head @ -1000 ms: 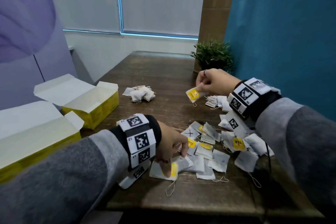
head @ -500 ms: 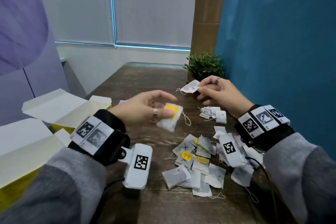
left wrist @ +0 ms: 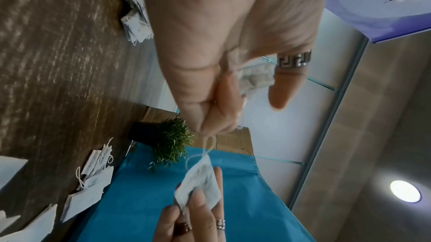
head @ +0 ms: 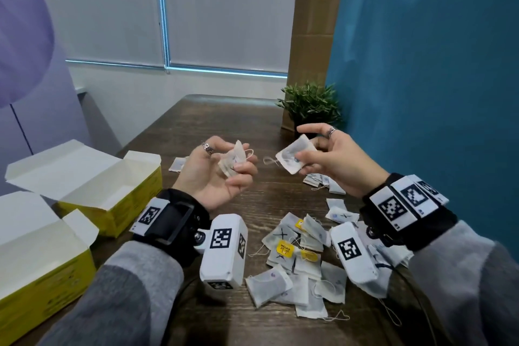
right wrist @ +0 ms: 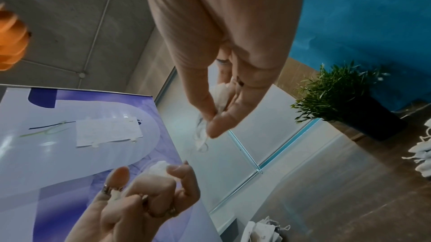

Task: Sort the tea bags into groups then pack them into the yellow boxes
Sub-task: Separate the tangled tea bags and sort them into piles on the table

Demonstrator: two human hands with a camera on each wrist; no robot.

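1. Tea bags, white paper sachets with thin cotton strings: an unsorted heap [head: 297,264] lies on the near right of the dark wood-grain desk [head: 224,121]; some carry yellow tags, others pen marks.
2. Sorted groups: one small pile [head: 323,181] beneath the right hand, another [head: 177,163] behind the left hand, both on the desk.
3. Left hand [head: 216,174]: raised palm-up, grip closed on a crumpled white tea bag [head: 234,161] pinched between thumb and fingers.
4. Right hand [head: 334,160]: raised, grip closed on a flat white tea bag with a blue mark [head: 293,156]; its string loop dangles toward the left hand.
5. Yellow cardboard boxes, lids open, white inside: one [head: 112,199] far left, one [head: 42,261] near left; both appear unfilled.
6. Risks: the two loose strings hang close together and may tangle. Faint marks could be misread, sending a bag to the wrong group. Sleeves or wrist cameras hanging low over the heap may scatter it.
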